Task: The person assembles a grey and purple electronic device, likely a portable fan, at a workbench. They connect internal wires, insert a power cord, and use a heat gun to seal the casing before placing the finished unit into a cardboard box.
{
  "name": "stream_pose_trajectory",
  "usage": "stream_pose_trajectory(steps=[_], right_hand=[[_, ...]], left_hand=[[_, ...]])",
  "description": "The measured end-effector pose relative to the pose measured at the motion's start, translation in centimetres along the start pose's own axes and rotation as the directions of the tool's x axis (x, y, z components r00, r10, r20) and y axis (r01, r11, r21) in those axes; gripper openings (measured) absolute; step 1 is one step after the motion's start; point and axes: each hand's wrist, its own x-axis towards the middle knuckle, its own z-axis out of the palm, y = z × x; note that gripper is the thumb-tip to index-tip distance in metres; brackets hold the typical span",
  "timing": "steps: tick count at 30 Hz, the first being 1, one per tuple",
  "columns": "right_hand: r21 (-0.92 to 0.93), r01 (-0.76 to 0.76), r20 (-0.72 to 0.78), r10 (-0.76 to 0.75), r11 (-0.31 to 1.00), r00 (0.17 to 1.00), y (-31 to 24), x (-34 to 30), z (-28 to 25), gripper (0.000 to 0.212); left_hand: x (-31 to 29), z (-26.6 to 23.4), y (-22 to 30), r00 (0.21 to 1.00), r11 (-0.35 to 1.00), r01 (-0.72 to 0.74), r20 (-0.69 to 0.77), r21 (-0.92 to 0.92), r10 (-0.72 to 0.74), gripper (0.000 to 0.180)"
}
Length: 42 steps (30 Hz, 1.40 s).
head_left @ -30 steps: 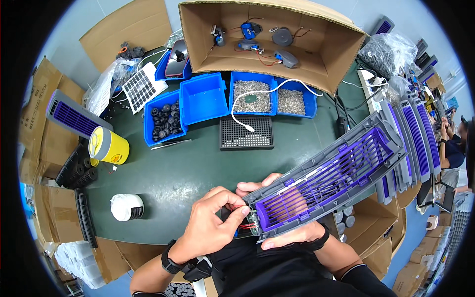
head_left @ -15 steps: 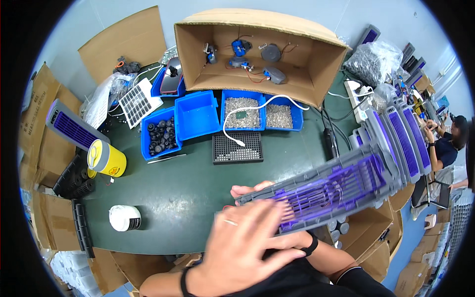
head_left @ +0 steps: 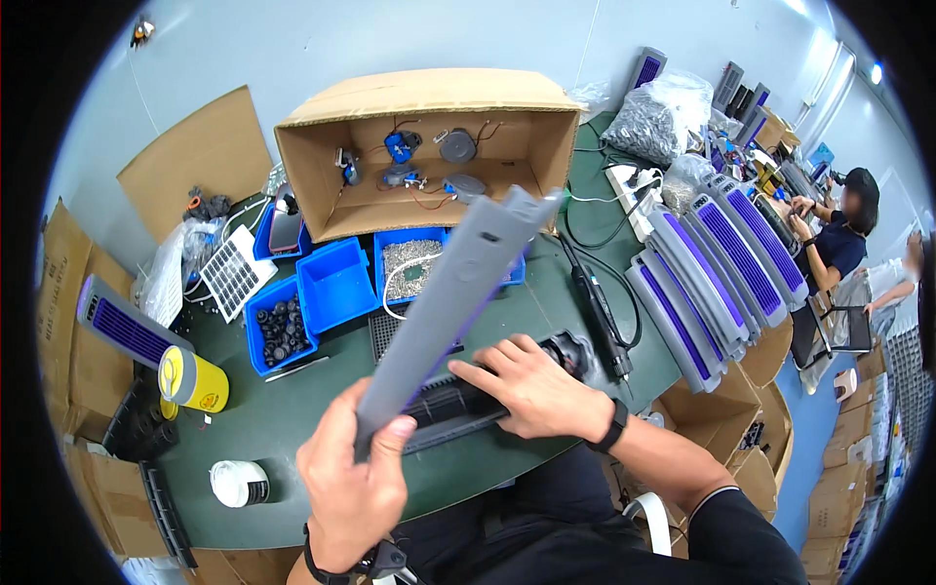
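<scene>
My left fingers (head_left: 390,450) grasping the grey cover (head_left: 458,292), I should steady the dark housing (head_left: 441,402) with my right fingers (head_left: 485,380), grip unclear.

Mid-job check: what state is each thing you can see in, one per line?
Left hand: closed on the grey panel
Grey panel: raised, tilted
Right hand: over the lower housing; grip unclear
Lower housing: open, black part showing inside
Cardboard box: open, holding wired parts
Yellow cup: lidded, standing
White tub: standing
Blue bin: open, holding black pieces
Power strip: plugs inserted
Corded black tool: lying down
</scene>
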Motion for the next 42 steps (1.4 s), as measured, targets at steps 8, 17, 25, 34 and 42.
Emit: stream_pose_trajectory(steps=[8, 17, 25, 34, 42], right_hand=[[-0.016, -0.046, -0.010, 0.046, 0.999, 0.999, -0.9, 1.5, 0.2, 0.093], [0.452, 0.043, 0.140, -0.119, 0.891, 0.983, -4.9, -5.6, -13.3, 0.050], [0.066, 0.049, 0.283, -0.065, 0.997, 0.957, -0.2, 9.6, -7.3, 0.025], [-0.026, -0.013, 0.365, 0.021, 1.000, 0.931, 3.8, 16.1, 2.1, 0.017], [0.630, -0.175, -0.109, 0.310, 0.757, 0.945, 1.6, 1.7, -7.8, 0.019]], left_hand=[[1.0, -0.4, -2.3, 0.997, 1.000, -0.006, 0.082, 0.018, 0.005, 0.033], [0.7, 3.2, -3.2, 0.701, 0.960, -0.179, 0.713, 0.217, -0.030, 0.038], [-1.0, 5.7, -5.1, 0.838, 0.945, -0.230, 0.542, 0.234, 0.070, 0.039], [-2.8, 6.8, -5.2, 0.874, 0.896, -0.362, 0.429, 0.257, 0.230, 0.042], [-2.4, 6.4, -5.5, 0.877, 0.902, -0.313, 0.455, 0.297, 0.155, 0.050]])
